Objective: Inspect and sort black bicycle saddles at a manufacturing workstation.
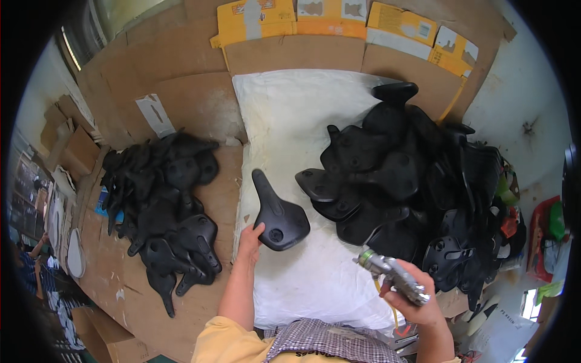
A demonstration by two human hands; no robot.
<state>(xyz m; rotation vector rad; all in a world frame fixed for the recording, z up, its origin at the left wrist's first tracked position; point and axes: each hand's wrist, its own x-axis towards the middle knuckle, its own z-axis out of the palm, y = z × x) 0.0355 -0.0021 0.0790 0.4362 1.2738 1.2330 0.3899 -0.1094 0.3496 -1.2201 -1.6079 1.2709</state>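
My left hand (249, 241) grips a black bicycle saddle (284, 221) by its wide rear edge, with the thumb on its face. The saddle's narrow nose points up and away, and it is held over the white padded sheet (302, 121). My right hand (423, 310) is closed around a silver spray gun (396, 278) with a green ring near its front end. The gun's front points up and left toward the saddle, with a gap between them. A thin yellow hose (394, 314) hangs below the gun.
A large heap of black saddles (387, 169) covers the right of the sheet; another pile (175, 175) lies on cardboard at left. Cardboard walls (290, 54) with yellow pieces stand behind. A red tray (538, 242) is at far right. An open carton (103, 333) sits lower left.
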